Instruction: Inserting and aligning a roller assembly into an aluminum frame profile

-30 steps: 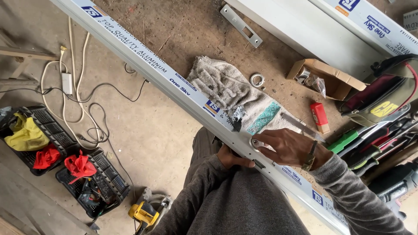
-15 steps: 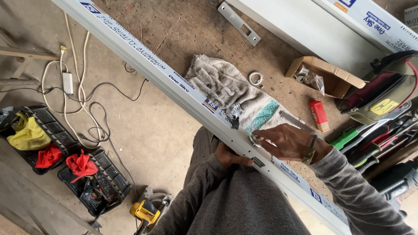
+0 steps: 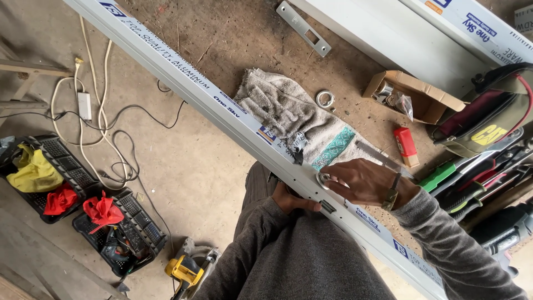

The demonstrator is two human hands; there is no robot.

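So the long white aluminium profile (image 3: 222,103) is lying diagonally across the dusty wooden bench (image 3: 233,39), running over the grey towel (image 3: 288,111) and sticking out over the concrete floor. The right hand (image 3: 361,182) is resting on top of the profile with fingers spread, pressing a small silver ring fitting (image 3: 323,179) against its face, right by a little rectangular slot. The left hand (image 3: 291,200) is coming in from underneath, fingers curled around the lower edge of the profile, gripping it. My guess at what's risky here: that ring is only being held by fingertip pressure, so if the profile is rocking on the towel it could be slipping off and rolling away like the loose ring (image 3: 325,99) already sitting on the bench. Also a lot of profile is hanging off the bench edge, so it could be tipping if the grip is loosening. Compared with a second ago, not much is changing: the right hand is sitting in about the same spot, fingers maybe a touch flatter, and the view is shifting slightly.
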